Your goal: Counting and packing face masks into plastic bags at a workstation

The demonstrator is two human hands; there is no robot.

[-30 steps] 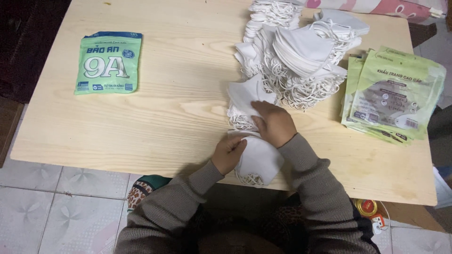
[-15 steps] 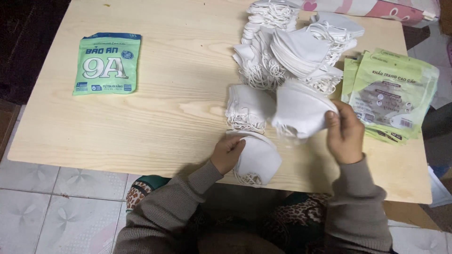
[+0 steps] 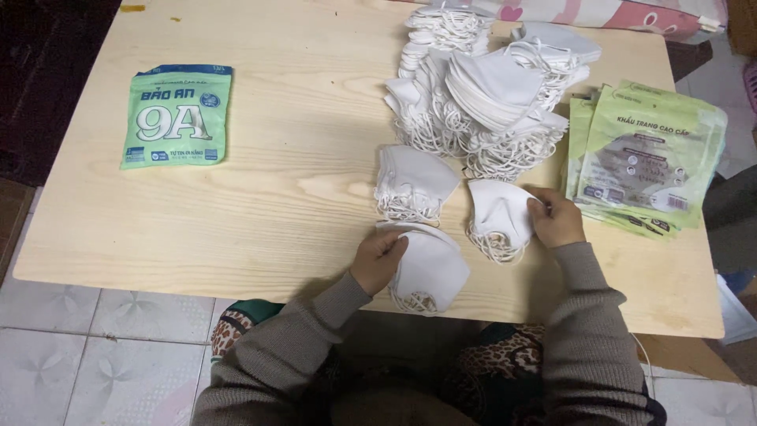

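My left hand (image 3: 378,260) rests on a small stack of white face masks (image 3: 430,272) at the table's near edge, fingers pinching its left rim. My right hand (image 3: 556,217) grips another small stack of white masks (image 3: 497,217) lying on the table just right of centre. A third small mask stack (image 3: 414,183) lies untouched just beyond my left hand. Behind these rises a big loose heap of white masks (image 3: 481,95) with tangled ear loops.
A pile of green and clear pouches (image 3: 646,154) lies at the table's right side. A single filled green pouch (image 3: 177,114) lies far left on the light wooden table (image 3: 276,197). Tiled floor (image 3: 102,347) shows below the near edge; a pink patterned cloth (image 3: 631,16) lies beyond the table.
My right hand went from the middle stack out to the right, lifted a bundle of masks, and has now brought it down onto the table. My left hand stayed on the near stack.
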